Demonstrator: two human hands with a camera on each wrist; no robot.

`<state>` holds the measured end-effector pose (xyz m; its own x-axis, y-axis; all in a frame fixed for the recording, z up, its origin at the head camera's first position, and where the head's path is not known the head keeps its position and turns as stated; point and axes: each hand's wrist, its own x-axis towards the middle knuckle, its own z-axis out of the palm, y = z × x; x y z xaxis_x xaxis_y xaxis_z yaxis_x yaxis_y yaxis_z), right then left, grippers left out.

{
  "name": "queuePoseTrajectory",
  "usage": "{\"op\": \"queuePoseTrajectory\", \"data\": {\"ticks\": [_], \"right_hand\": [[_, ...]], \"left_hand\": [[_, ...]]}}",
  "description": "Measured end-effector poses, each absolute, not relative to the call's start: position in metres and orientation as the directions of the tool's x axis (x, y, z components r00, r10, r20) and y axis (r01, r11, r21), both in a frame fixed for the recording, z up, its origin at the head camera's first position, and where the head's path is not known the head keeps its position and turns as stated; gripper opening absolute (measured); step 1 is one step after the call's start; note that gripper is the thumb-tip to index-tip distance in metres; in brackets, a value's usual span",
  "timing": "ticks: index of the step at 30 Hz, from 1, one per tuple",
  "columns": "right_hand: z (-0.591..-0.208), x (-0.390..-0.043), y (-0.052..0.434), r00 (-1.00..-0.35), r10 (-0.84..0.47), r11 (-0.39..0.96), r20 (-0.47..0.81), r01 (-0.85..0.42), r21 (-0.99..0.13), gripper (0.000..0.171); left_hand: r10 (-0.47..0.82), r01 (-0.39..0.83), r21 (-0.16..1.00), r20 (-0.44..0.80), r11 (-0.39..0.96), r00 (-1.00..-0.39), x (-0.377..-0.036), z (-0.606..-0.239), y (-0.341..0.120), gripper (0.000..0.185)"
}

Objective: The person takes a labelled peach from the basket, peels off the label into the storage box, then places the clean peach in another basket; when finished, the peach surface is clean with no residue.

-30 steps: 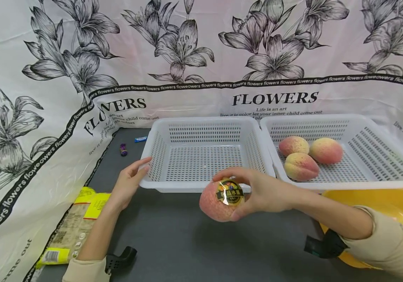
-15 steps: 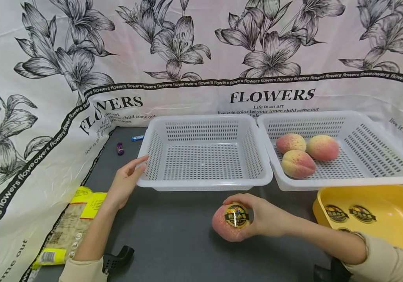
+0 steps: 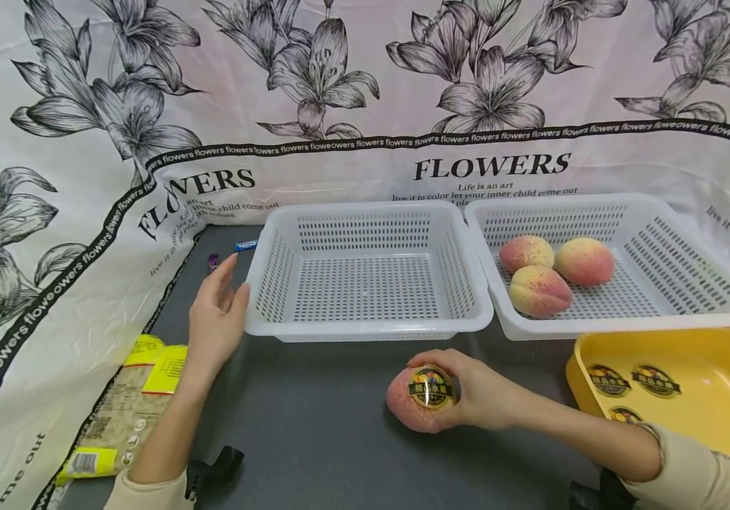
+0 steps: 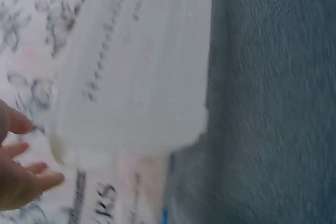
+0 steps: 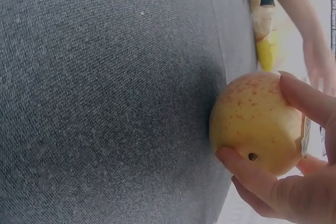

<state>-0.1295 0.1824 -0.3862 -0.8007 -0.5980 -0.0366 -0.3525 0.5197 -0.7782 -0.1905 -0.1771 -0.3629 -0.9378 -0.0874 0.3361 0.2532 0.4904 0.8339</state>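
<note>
My right hand (image 3: 467, 389) grips a pink-yellow peach (image 3: 411, 407) with a dark gold-rimmed sticker (image 3: 429, 388) on its top, resting on the grey table in front of the empty white basket (image 3: 368, 329). In the right wrist view my fingers (image 5: 304, 98) curl round the peach (image 5: 257, 121) on the grey cloth. My left hand (image 3: 215, 319) is open, fingers straight, just left of the empty basket's near left corner, apart from it. In the blurred left wrist view my fingertips (image 4: 21, 174) show beside the basket (image 4: 136, 72).
A second white basket (image 3: 690, 322) on the right holds three peaches (image 3: 540, 290). A yellow tray (image 3: 722, 411) with stickers sits at the near right. A yellow-labelled packet (image 3: 129, 397) lies at the left; small wrapped items (image 3: 213, 261) lie at the back left. Flower-print cloth surrounds the table.
My left hand has let go of the empty basket's corner and lifted off to the left. My right hand brought the peach down onto the table and now keeps it there.
</note>
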Motion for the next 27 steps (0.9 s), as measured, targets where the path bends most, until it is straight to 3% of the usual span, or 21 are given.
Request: {"op": "queuePoseTrajectory", "data": {"ticks": [5,9,12,17,27], "right_hand": [[-0.385,-0.129,0.183,-0.803,-0.595,0.516,-0.029,-0.354,-0.780,0.072],[-0.386,-0.128,0.183,-0.804,-0.595,0.511,-0.020,-0.358,-0.782,0.072],[-0.388,-0.128,0.183,-0.804,-0.594,0.510,-0.019,-0.359,-0.782,0.072],[-0.389,-0.128,0.183,-0.794,-0.608,0.500,-0.003,-0.380,-0.778,0.072],[-0.389,-0.126,0.185,-0.792,-0.610,0.485,0.031,-0.404,-0.775,0.073]], "left_hand": [[0.078,0.599,0.732,0.611,0.323,-0.788,-0.169,-0.356,-0.143,0.047],[0.256,0.698,0.702,0.654,0.145,-0.711,-0.149,-0.358,-0.112,0.047],[0.392,0.667,0.742,0.595,0.068,-0.702,-0.138,-0.368,-0.092,0.051],[0.562,0.582,0.805,0.431,0.114,-0.706,-0.133,-0.388,-0.069,0.063],[0.668,0.430,0.867,0.166,0.251,-0.726,-0.140,-0.412,-0.052,0.079]]}}
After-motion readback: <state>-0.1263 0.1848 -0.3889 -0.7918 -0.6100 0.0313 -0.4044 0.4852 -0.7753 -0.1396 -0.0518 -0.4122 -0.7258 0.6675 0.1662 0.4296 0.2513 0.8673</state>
